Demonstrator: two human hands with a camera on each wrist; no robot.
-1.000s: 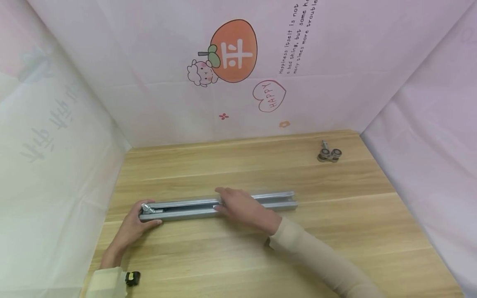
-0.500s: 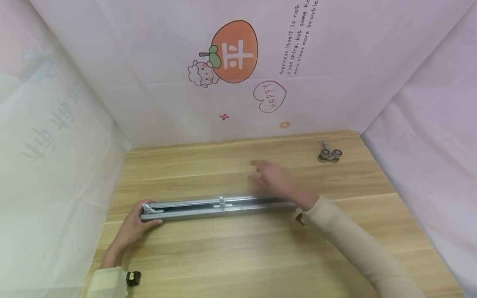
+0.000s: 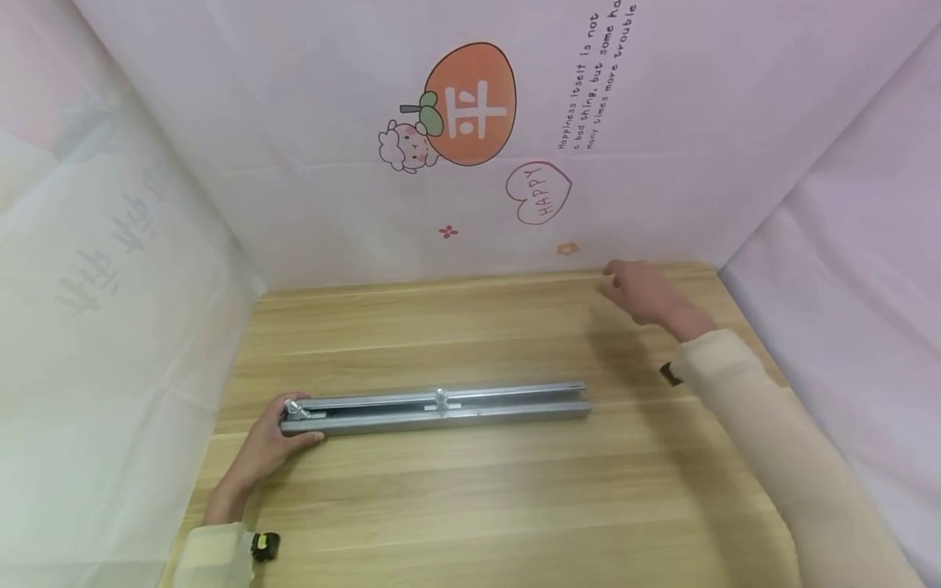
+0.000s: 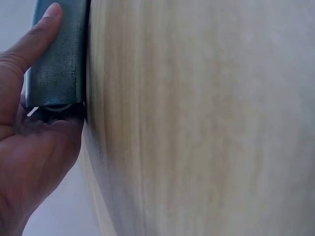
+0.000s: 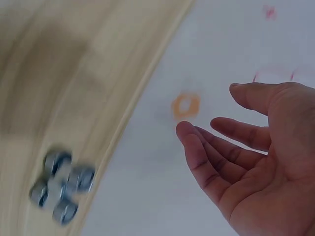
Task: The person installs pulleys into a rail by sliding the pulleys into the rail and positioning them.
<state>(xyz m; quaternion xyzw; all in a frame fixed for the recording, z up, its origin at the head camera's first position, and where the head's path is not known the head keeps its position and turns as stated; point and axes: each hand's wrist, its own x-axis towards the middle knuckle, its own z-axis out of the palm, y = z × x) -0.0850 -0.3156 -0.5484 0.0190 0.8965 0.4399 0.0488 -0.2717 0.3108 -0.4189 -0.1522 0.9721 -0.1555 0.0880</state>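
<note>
A metal channel rail (image 3: 515,407) lies across the wooden table with its slot facing up. Gripping its left end is my left hand (image 3: 268,437), thumb along the near side and fingers behind; in the left wrist view the thumb (image 4: 42,34) presses the rail's side wall (image 4: 56,73). One bolt (image 3: 296,410) pokes up from the slot by that hand, and another bolt (image 3: 441,398) stands near mid-rail. My right hand (image 3: 639,290) hovers at the back right, fingers loosely bent and holding nothing. A four-wheeled roller trolley (image 5: 61,187) shows in the right wrist view; the hand hides it in the head view.
The wooden table top (image 3: 441,506) is bounded by a printed cloth wall (image 3: 331,220) at the back. More cloth hangs at the left (image 3: 110,367) and right (image 3: 867,269). A dark wrist strap piece (image 3: 265,546) sits at the left cuff.
My right hand has left the bolt at mid-rail and travelled right and away from me to the trolley's corner. My left hand stays on the rail's end.
</note>
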